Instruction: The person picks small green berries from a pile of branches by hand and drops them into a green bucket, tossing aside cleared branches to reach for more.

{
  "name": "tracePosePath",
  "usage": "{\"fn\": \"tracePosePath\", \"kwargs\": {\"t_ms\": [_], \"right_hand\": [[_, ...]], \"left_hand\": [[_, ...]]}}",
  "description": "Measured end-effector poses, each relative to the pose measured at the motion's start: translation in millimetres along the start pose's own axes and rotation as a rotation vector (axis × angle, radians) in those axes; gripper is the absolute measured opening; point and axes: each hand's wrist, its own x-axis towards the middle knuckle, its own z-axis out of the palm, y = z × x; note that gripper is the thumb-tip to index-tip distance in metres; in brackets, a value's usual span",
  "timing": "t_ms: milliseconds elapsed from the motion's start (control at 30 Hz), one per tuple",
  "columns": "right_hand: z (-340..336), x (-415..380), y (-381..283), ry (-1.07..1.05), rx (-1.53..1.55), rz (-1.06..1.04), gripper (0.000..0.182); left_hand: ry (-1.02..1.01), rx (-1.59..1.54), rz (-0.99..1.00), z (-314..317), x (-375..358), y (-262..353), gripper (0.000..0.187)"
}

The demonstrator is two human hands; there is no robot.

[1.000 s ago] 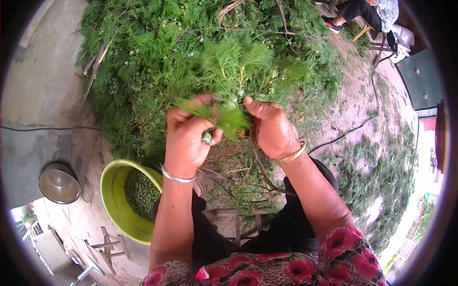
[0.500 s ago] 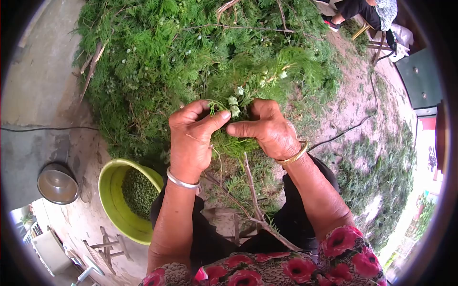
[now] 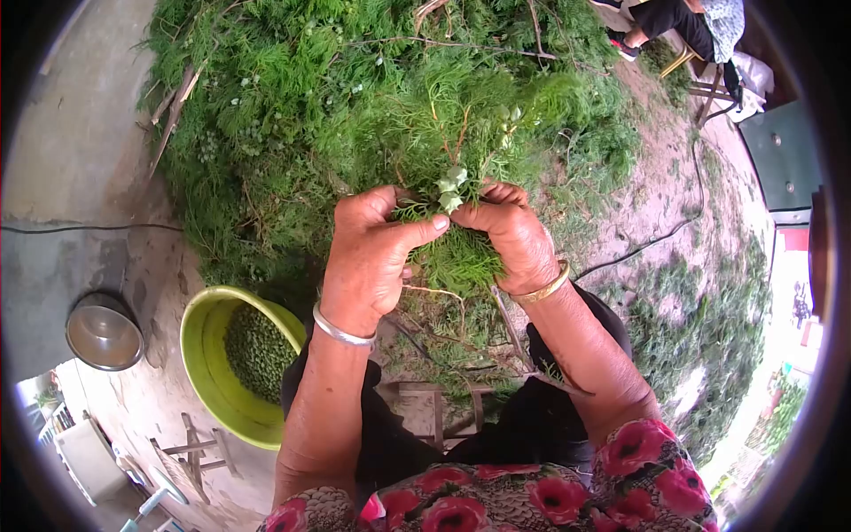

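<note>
In front of me, my left hand (image 3: 372,248) is closed on a leafy evergreen branch (image 3: 461,253), its thumb beside a cluster of pale green cones (image 3: 451,186). My right hand (image 3: 519,239) pinches the same branch from the other side, thumb and fingertips against the lowest cone. Foliage hides part of the fingers on both hands. Beyond the hands rises a large heap of evergreen branches (image 3: 275,115) with small cones among the leaves. To the left of my left forearm, a yellow-green bucket (image 3: 206,372) holds many picked green cones (image 3: 259,353).
A metal bowl (image 3: 105,331) lies on the ground at left, near a small wooden stool (image 3: 195,457). A dark cable (image 3: 647,239) crosses the floor at right, beside scattered green clippings (image 3: 700,337). Another person (image 3: 683,27) sits at the upper right.
The branch has turned in my hands, and its bare stem below swings to the right. My right thumb has moved up to the cones; my left hand has shifted slightly right.
</note>
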Motion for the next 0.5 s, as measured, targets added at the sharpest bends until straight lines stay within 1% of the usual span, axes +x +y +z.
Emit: {"fn": "tracePosePath", "kwargs": {"t_ms": [67,100,133,167,200,233,267,300,367,400,467,500], "right_hand": [[3.0,0.5,-1.2,0.002,0.029,0.009,0.005],[2.9,0.2,0.0,0.002,0.029,0.009,0.005],[2.4,-0.5,2.0,0.089,0.004,-0.045,0.005],[2.1,-0.9,3.1,0.175,-0.022,-0.098,0.007],[1.3,-1.0,2.6,0.176,-0.023,-0.098,0.007],[-0.2,-1.2,1.6,0.263,-0.296,-0.167,0.010],[-1.0,-1.0,0.7,0.348,-0.571,-0.235,0.013],[-1.2,0.5,-0.5,0.348,-0.570,-0.235,0.013],[-0.9,3.5,-4.4,0.120,-0.135,-0.136,0.013],[-0.4,2.8,-5.1,0.120,-0.133,-0.137,0.013],[0.5,-0.1,-5.4,0.096,-0.267,-0.152,0.013],[0.2,-0.8,-5.8,0.096,-0.267,-0.152,0.013]], "left_hand": [[-0.006,-0.023,-0.004,-1.6,0.6,-0.2,0.013],[-0.030,-0.087,-0.028,-4.3,0.8,-0.1,0.011],[-0.054,-0.151,-0.053,-6.7,0.9,0.2,0.011],[-0.054,-0.151,-0.053,-8.2,1.0,0.6,0.011],[-0.028,-0.248,-0.061,-9.5,0.9,1.0,0.010],[-0.001,-0.345,-0.070,-11.5,0.8,1.6,0.009],[-0.096,-0.488,-0.059,-18.0,2.5,-0.8,0.010],[-0.186,-0.588,-0.027,-20.6,6.2,0.8,0.013],[-0.158,-0.637,0.036,-17.5,5.2,8.5,0.018],[-0.159,-0.636,0.036,-15.0,4.0,11.9,0.018],[-0.088,-0.612,0.131,-9.4,2.0,14.6,0.014],[-0.088,-0.612,0.131,-6.7,1.7,12.7,0.014]]}}
